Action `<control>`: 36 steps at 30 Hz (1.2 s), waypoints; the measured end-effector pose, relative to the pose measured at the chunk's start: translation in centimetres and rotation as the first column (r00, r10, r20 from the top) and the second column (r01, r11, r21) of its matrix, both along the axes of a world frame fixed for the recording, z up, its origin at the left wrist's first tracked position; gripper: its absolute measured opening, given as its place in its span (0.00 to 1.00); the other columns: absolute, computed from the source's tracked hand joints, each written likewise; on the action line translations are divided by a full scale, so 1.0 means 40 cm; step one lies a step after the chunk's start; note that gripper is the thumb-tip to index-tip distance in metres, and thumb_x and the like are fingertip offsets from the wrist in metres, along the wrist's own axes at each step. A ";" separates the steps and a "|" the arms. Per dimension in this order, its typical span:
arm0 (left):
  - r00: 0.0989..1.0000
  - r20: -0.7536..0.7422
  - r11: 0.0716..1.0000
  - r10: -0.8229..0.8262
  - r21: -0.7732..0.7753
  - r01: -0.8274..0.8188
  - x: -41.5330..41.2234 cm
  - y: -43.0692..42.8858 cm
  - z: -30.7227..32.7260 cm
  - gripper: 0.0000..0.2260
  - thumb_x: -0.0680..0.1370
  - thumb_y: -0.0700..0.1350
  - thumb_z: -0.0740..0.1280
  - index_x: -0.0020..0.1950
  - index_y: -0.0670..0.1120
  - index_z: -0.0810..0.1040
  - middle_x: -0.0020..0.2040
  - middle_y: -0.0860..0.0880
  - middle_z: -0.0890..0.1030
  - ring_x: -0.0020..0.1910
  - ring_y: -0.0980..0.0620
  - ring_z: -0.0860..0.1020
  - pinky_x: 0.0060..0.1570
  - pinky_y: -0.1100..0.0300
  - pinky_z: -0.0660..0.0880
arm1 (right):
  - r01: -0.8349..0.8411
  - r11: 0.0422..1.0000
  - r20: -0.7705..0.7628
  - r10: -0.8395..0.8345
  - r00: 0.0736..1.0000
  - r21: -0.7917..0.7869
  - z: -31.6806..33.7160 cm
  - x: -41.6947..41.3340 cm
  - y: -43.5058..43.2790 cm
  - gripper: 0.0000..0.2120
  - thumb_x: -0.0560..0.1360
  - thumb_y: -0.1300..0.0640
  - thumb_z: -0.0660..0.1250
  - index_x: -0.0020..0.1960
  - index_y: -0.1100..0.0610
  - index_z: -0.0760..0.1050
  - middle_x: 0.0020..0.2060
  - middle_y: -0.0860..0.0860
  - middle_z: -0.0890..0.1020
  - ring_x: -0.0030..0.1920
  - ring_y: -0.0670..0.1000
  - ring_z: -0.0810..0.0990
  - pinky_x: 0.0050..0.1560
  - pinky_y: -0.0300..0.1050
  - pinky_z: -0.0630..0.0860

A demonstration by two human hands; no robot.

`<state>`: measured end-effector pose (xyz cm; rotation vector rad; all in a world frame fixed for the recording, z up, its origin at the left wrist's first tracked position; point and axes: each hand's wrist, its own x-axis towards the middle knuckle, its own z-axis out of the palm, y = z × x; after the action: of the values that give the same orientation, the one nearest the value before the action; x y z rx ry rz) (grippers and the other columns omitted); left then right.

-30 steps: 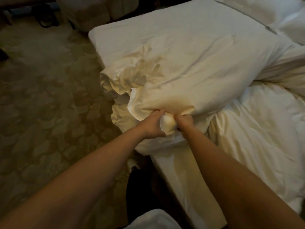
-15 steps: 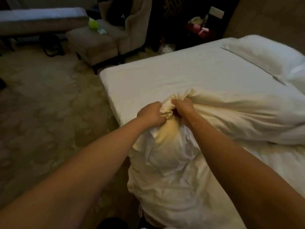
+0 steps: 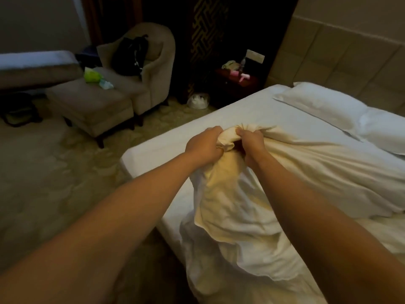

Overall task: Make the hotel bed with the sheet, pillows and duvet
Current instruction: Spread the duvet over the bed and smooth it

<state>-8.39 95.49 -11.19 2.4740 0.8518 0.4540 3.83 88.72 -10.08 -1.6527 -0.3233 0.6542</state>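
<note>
A white duvet (image 3: 317,172) lies bunched across the bed, its near end hanging over the mattress edge. My left hand (image 3: 202,145) and my right hand (image 3: 252,142) are side by side, both clenched on one gathered corner of the duvet, held up above the bed. The white fitted sheet (image 3: 175,145) covers the mattress beyond and to the left of my hands. Two white pillows (image 3: 322,104) (image 3: 383,130) rest at the head of the bed on the right, against the padded headboard.
A beige armchair (image 3: 153,69) with a dark bag on it and a footstool (image 3: 92,106) holding green items stand at the far left. A dark nightstand (image 3: 236,82) with small items sits beside the bed head. Patterned carpet (image 3: 54,183) runs along the bed's left side.
Both hands have lifted the gripped duvet corner up and away toward the head of the bed. The view has tilted up, bringing the armchair, nightstand and pillows into sight.
</note>
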 end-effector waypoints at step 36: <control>0.720 -0.181 0.738 -0.670 -0.275 0.617 0.578 1.608 -0.138 0.14 0.70 0.47 0.68 0.52 0.47 0.69 0.49 0.45 0.78 0.46 0.44 0.77 0.44 0.50 0.77 | 0.529 0.830 -0.078 -0.548 0.833 -0.178 -0.110 0.344 1.434 0.07 0.76 0.63 0.64 0.39 0.59 0.73 0.31 0.55 0.74 0.28 0.51 0.72 0.24 0.36 0.66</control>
<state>14.74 159.82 -16.69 2.4666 0.0541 -0.2195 17.60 146.07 -14.47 -1.7289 0.2948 0.3495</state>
